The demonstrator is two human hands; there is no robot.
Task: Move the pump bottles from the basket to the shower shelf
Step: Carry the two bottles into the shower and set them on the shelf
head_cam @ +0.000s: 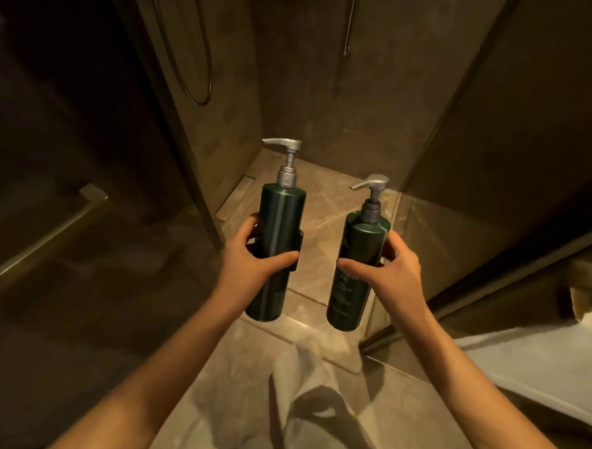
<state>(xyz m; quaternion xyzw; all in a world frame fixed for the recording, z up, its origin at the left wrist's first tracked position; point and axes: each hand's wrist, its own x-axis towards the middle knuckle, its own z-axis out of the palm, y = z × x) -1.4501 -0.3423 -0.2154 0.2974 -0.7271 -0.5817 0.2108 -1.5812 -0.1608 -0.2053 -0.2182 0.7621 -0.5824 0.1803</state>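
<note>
While the person stands at the mouth of the dim, stone-tiled shower stall, both bare arms reach forward with a bottle in each hand. Far left, a brass-coloured metal rail [36,241] slants across the dark glass, and a looped metal shower hose [196,78] hangs on the left wall above it. The left hand [251,256] is wrapped round the middle of a tall dark green cylindrical pump bottle [277,230] with a silver pump head, thumb across the front and fingers curled behind; a dark clip or bracket shows at the bottle's side by the thumb, though what it is I cannot tell. This bottle stands upright in the air, its spout pointing left. Just beside it, not touching, the right hand [388,267] pinches a second dark green pump bottle with pale lettering [357,262], thumb on the label, fingers pressed on the far side. It tilts slightly and sits a little lower, spout also left. Both hang above the beige marble shower floor [323,208]. Below, a crumpled pale grey towel [313,397] lies on the floor; at the right edge lies a white folded towel [538,357].
</note>
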